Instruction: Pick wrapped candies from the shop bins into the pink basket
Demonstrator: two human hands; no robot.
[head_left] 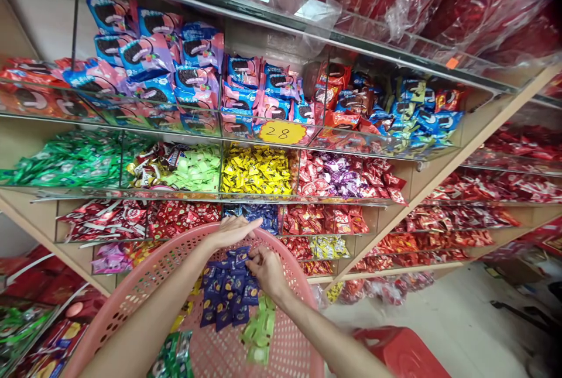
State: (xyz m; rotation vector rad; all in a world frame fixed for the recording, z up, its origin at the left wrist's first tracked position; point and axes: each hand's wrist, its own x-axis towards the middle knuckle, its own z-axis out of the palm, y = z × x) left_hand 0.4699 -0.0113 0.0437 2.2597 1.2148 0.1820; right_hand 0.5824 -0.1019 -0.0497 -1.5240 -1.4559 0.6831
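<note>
A large pink perforated basket (171,258) holds a pile of dark blue candy packets (226,290), light green packets (260,331), green packets (175,354) and a few yellow ones at the left. My left hand (235,232) reaches over the far rim of the basket, palm down with its thumb stretched out, and nothing shows in it. Inside the basket, my right hand (267,270) is at the right edge of the dark blue pile, its fingers curled and pinched at a dark blue packet. Just beyond the rim is a shelf bin of blue packets (257,212).
Shelves ahead carry green candies (74,158), yellow candies (257,170), red candies (184,218) and blue-pink cookie packs (147,56). A yellow tag (283,132) reads 28. A red stool (401,354) stands on the floor at lower right.
</note>
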